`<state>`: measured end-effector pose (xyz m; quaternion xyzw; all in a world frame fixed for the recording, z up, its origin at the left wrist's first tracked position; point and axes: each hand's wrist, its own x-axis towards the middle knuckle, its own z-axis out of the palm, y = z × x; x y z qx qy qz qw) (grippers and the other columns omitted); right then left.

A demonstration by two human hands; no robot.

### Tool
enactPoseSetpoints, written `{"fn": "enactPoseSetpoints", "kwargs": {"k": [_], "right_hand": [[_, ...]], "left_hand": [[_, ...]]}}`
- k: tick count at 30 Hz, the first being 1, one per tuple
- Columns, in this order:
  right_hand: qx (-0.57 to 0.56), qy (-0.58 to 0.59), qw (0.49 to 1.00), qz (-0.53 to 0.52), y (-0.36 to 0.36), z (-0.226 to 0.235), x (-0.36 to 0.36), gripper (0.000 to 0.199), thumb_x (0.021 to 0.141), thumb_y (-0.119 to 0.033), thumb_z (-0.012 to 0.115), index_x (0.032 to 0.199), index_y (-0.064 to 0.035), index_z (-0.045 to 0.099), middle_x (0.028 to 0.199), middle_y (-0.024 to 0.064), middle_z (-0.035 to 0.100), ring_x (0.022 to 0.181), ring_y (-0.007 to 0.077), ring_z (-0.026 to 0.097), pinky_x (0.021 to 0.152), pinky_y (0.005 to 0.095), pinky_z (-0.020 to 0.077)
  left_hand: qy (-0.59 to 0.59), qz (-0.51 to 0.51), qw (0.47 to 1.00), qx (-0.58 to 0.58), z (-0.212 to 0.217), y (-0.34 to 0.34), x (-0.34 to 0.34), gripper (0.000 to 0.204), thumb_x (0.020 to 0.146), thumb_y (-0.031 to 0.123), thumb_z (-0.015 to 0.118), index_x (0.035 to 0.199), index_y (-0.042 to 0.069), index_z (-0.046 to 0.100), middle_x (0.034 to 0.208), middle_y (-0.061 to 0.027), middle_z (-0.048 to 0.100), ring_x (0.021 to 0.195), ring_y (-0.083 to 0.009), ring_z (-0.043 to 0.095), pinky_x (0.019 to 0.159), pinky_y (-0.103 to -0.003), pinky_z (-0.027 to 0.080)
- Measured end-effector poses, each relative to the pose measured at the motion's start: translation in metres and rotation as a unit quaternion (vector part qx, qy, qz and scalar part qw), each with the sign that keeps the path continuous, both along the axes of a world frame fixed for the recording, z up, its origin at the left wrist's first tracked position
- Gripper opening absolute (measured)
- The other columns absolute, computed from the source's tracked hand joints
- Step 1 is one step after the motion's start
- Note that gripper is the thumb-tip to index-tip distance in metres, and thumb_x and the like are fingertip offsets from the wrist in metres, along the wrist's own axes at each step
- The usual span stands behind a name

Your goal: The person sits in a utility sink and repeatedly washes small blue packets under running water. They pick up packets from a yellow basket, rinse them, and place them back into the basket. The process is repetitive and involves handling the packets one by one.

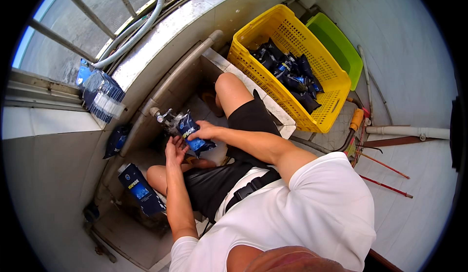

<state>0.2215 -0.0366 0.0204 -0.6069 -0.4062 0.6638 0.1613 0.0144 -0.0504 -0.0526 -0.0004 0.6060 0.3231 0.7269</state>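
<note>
Seeing a yellow perforated plastic crate of dark glossy pouches at the person's right. Blue printed soft-plastic pouch: grasped in the right hand. Left hand beside it, fingers half-curled; whether gripping, I can't tell. Silver metal tap just beside.

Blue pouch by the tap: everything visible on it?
The pouch is dark blue with a lighter blue picture, a pale emblem and yellow lettering. It looks like glossy, crinkled plastic film; its contents are hidden. It is held tilted beside the metal tap, gripped at its right side by the right hand. The left hand is at its lower left; contact there is unclear.
</note>
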Motion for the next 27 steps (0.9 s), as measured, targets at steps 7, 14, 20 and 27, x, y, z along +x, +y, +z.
{"fn": "enactPoseSetpoints", "kwargs": {"k": [7, 14, 20, 27], "right_hand": [[0.075, 0.361, 0.853, -0.369, 0.050, 0.122, 0.181, 0.037, 0.087, -0.033, 0.064, 0.112, -0.0065, 0.058, 0.101, 0.0058, 0.066, 0.089, 0.0177, 0.064, 0.080, 0.0337, 0.0526], [-0.037, 0.184, 0.727, -0.660, 0.061, 0.024, 0.399, 0.050, 0.081, -0.046, 0.065, 0.112, -0.0082, 0.058, 0.101, 0.0125, 0.062, 0.085, 0.0287, 0.060, 0.067, 0.0389, 0.0547], [-0.036, -0.079, 0.702, -0.707, 0.052, 0.000, 0.364, 0.049, 0.082, -0.029, 0.070, 0.115, 0.0028, 0.053, 0.094, 0.0174, 0.059, 0.067, 0.0197, 0.055, 0.052, 0.0320, 0.0474], [0.396, -0.028, 0.880, -0.263, 0.062, 0.108, 0.130, 0.023, 0.091, -0.015, 0.062, 0.110, -0.0021, 0.064, 0.089, 0.0016, 0.065, 0.068, 0.0057, 0.054, 0.061, 0.0185, 0.0446]], "left_hand": [[0.381, 0.080, 0.857, 0.337, 0.103, -0.003, -0.099, 0.024, 0.085, 0.014, 0.069, 0.105, 0.002, 0.062, 0.085, -0.0034, 0.065, 0.070, -0.0088, 0.060, 0.057, -0.019, 0.046], [0.723, 0.088, 0.679, 0.087, 0.078, -0.038, -0.238, 0.057, 0.075, 0.042, 0.075, 0.113, 0.001, 0.061, 0.110, -0.0162, 0.064, 0.098, -0.0310, 0.061, 0.086, -0.040, 0.047], [0.565, 0.055, 0.820, 0.069, 0.055, -0.080, -0.265, 0.058, 0.072, 0.051, 0.075, 0.106, 0.003, 0.068, 0.114, -0.0205, 0.063, 0.104, -0.0309, 0.061, 0.089, -0.037, 0.046], [0.634, 0.087, 0.706, 0.303, 0.111, -0.056, -0.242, 0.030, 0.082, 0.023, 0.073, 0.099, -0.002, 0.069, 0.081, -0.0112, 0.070, 0.076, -0.0182, 0.064, 0.073, -0.030, 0.049]]}}
